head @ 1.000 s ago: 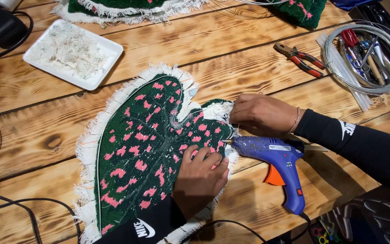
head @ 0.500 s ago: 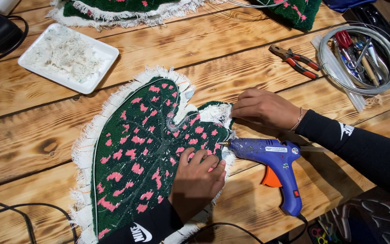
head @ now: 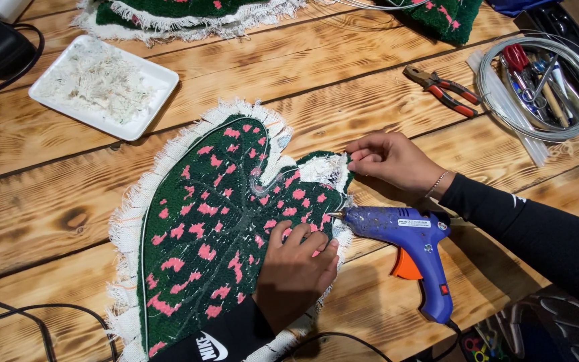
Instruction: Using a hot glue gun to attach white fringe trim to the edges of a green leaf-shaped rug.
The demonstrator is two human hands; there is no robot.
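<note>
**Two hands on the leaf rug, the glue gun waiting beside**

My left hand (head: pixel 296 268) lies flat on the leaf-shaped rug (head: pixel 216 228), fingers close together and a little bent, holding nothing. It presses the green and pink pile down near the right edge, I think so that the piece does not slide on the table.

My right hand (head: pixel 390 159) is at the upper right lobe of the rug. Its fingertips pinch the white fringe (head: pixel 326 167) there and fold it toward the green part; the hand is narrow, closed only on this bit of fringe.

Between my two hands lies the blue glue gun (head: pixel 410 248), on its side on the wooden table (head: pixel 343 80). Its metal tip touches, or almost touches, the rug edge just beside my left fingers. Nobody holds it now. It rests close, probably because both hands are busy with the border.

The rug itself lies face up in the middle of the table, the fringe sticking out all around.

Farther away, a white tray (head: pixel 149 100) with loose white threads stands at the upper left. Red-handled pliers (head: pixel 443 88) lie at the upper right, and next to them a coil of wire (head: pixel 571 114) surrounds some small tools. More green rug pieces (head: pixel 189 17) lie along the far edge.
</note>
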